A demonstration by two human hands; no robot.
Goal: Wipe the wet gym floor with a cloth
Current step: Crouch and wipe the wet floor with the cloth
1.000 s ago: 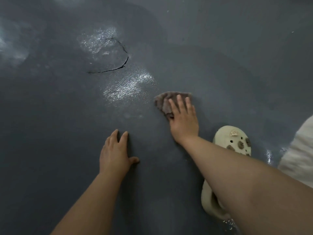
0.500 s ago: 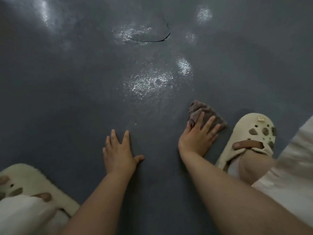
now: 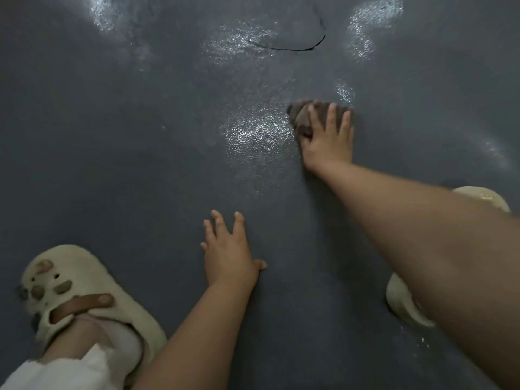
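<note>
A crumpled brown cloth (image 3: pixel 301 114) lies on the dark grey gym floor (image 3: pixel 112 136), right of centre. My right hand (image 3: pixel 327 139) presses flat on it, fingers spread over the cloth and thumb tucked at its left edge; most of the cloth is hidden under the palm. A glistening wet patch (image 3: pixel 253 133) lies just left of the cloth. My left hand (image 3: pixel 228 254) rests flat on the floor nearer to me, fingers apart, holding nothing.
A cream clog (image 3: pixel 84 288) with a brown strap is on my foot at lower left, another cream clog (image 3: pixel 405 302) partly behind my right forearm. A dark curved crack (image 3: pixel 306 46) marks the floor far ahead, with more wet sheen (image 3: pixel 371 26) around it.
My right hand has pushed the cloth forward and away from the right clog, toward the wet patch. The view has shifted, and my left hand has stayed planted.
</note>
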